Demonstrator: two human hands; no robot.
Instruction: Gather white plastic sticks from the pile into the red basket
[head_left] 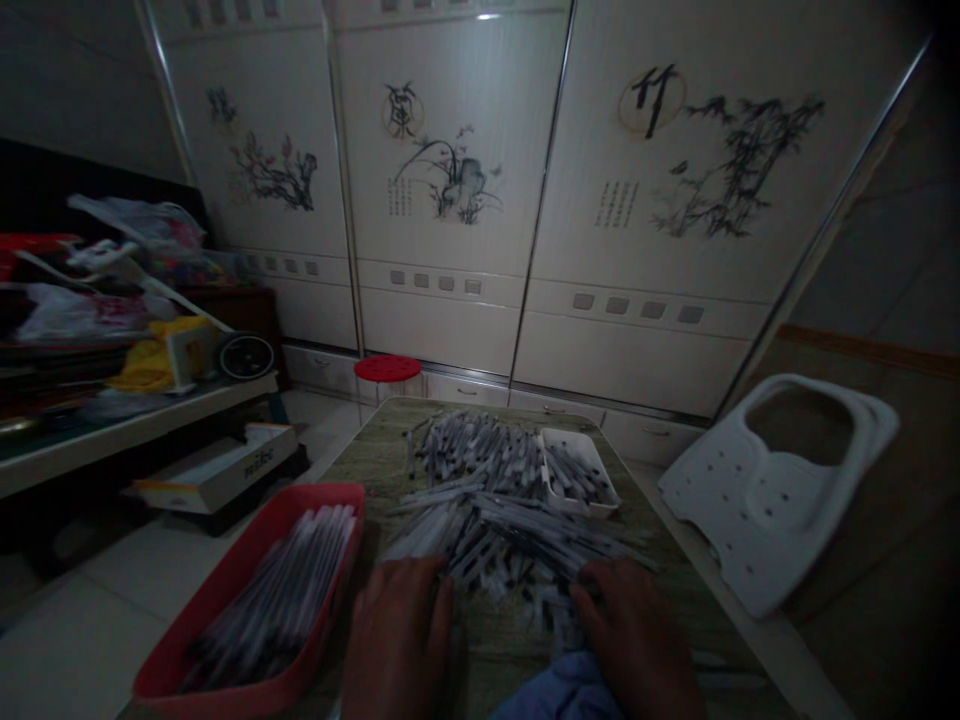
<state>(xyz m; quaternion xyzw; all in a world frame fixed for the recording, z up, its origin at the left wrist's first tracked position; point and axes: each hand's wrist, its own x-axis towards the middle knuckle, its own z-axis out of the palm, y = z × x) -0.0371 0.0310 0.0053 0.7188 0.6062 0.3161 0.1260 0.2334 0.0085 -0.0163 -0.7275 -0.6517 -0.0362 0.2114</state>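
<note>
A large heap of slim clear pens with dark tips [487, 450] covers the middle of the table. At its near left edge is my left hand [397, 630], fingers curled down and thumb alongside; whatever lies under them is hidden. My right hand [637, 630] is bent at the near right edge, thumb and fingers close together against the pens, their grip unclear in the dim light. A red plastic basket [330, 590] left of my left hand holds a bundle of similar pens. Farther back on the right, a white tray [600, 508] contains more pens.
The wood-patterned table [487, 660] reaches toward sliding cabinet doors [442, 250]. Behind it stands a red round stool [388, 369]. A white folded plastic chair [772, 490] leans at right. A cluttered bench [217, 398] with a carton [225, 470] below is at left.
</note>
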